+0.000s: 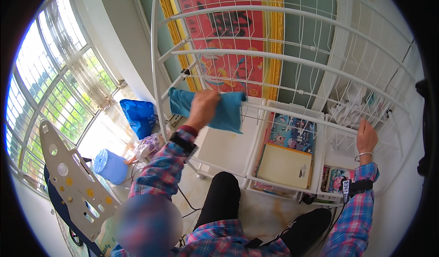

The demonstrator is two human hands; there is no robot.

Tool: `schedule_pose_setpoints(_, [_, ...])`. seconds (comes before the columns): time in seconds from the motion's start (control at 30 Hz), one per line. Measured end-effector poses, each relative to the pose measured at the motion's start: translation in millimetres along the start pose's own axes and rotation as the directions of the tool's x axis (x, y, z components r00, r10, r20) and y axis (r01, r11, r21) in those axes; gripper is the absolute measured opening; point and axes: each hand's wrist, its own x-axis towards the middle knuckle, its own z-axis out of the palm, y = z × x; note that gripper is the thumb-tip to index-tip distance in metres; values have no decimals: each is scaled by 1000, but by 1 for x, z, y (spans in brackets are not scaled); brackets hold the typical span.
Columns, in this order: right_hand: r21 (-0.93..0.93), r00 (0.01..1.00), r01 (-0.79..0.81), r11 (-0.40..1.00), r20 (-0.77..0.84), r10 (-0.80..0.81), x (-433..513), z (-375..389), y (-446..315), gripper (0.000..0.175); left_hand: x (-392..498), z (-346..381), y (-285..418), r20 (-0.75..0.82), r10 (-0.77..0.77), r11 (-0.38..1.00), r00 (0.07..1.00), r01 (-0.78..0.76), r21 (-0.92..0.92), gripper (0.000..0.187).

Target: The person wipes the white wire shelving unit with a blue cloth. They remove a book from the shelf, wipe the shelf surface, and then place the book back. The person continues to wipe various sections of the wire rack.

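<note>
My left hand [204,108] holds a teal cloth [227,111] draped over the front rail of a white wire rack [295,111], near its left end. The cloth's two ends stick out on either side of my fist. At the right part of the same rail, my right hand [367,137] closes around the white metal. Below the rail stand white plastic bins: the left one [226,147] shows its pale inside, and the middle one holds a cream envelope or folder [284,165] on top of illustrated books [291,133].
A blue bag [138,118] and a light-blue lidded bucket [110,166] stand on the left by the window. A perforated beige panel [73,181] rises at the lower left. White crumpled fabric [349,104] lies in the rack's right side. A cable [185,197] runs over the floor.
</note>
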Motion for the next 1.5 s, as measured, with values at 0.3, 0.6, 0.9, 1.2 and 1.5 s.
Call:
schedule_pose_setpoints(0.3, [11,999,34,999,-29,-34,-1,-3,-4,41,35,-86,-61,-392,-426,876,815,480,47,14])
schedule_pose_setpoints(0.6, [1,998,45,999,-34,-45,-1,-2,-2,38,79,-121,-62,-39,83,835,996,-48,548,18])
schedule_pose_setpoints(0.9, [2,998,28,1000,-52,-28,-2,-4,-5,37,32,-52,-127,268,-302,743,915,49,667,15])
schedule_pose_setpoints(1.2, [29,996,40,999,-82,-38,-2,-5,-8,37,36,-51,-128,481,-594,711,645,141,689,29])
schedule_pose_setpoints(1.5, [-8,986,86,996,-145,-87,-3,2,-9,36,1,-70,-95,526,-307,736,793,-153,659,30])
